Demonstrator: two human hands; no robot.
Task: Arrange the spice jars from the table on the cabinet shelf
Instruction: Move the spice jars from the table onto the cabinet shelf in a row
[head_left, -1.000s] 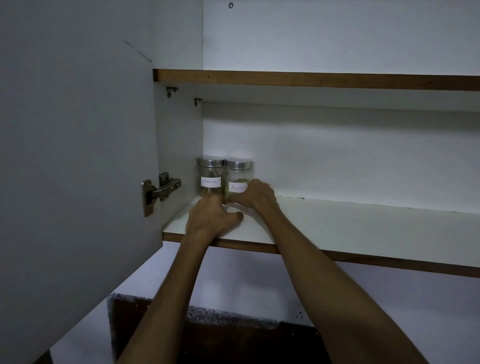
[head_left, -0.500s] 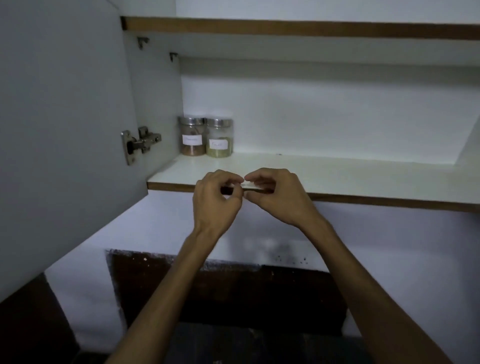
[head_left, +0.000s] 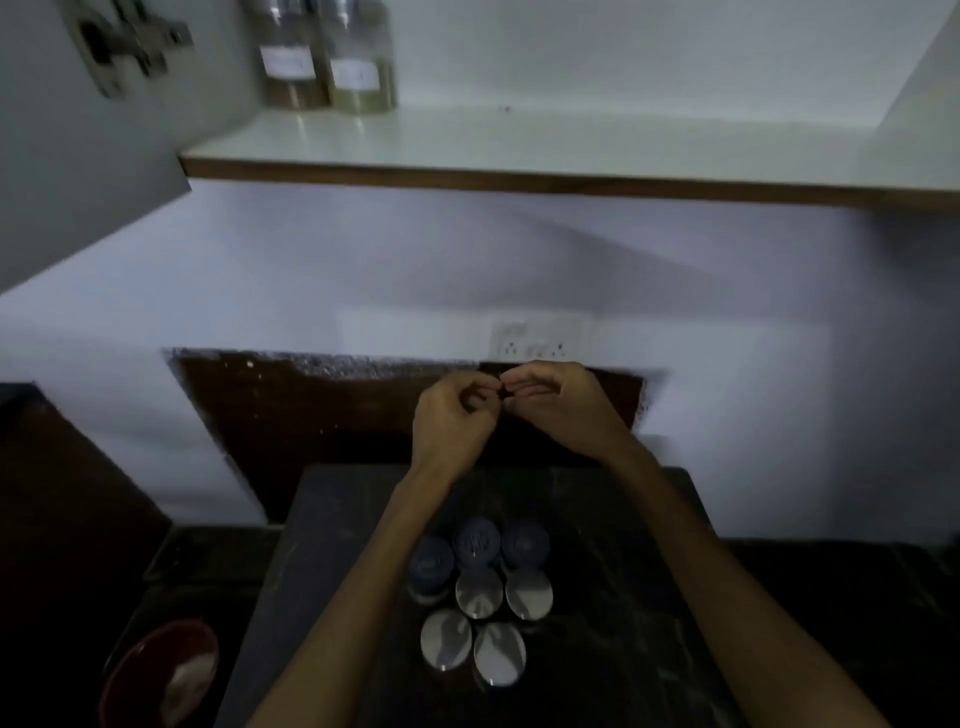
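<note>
Two glass spice jars with white labels, a brownish one (head_left: 292, 62) and a greenish one (head_left: 362, 70), stand side by side at the left end of the white cabinet shelf (head_left: 545, 143). Below, on the dark table (head_left: 634, 582), several more jars cluster together: some with silver lids (head_left: 479, 592), some with dark blue lids (head_left: 475, 540). My left hand (head_left: 453, 418) and my right hand (head_left: 563, 402) hover above the table's far edge, fingers curled and fingertips meeting. I cannot make out anything between them.
The open cabinet door (head_left: 78, 182) with its metal hinge (head_left: 130, 47) hangs at the upper left. A wall socket (head_left: 535, 338) sits just behind my hands. A red bowl (head_left: 161, 670) rests low at the left, beside the table.
My hands have left the shelf jars, come together and dropped from the shelf edge to above the table. My view has tilted down, bringing the jars on the table into sight.
</note>
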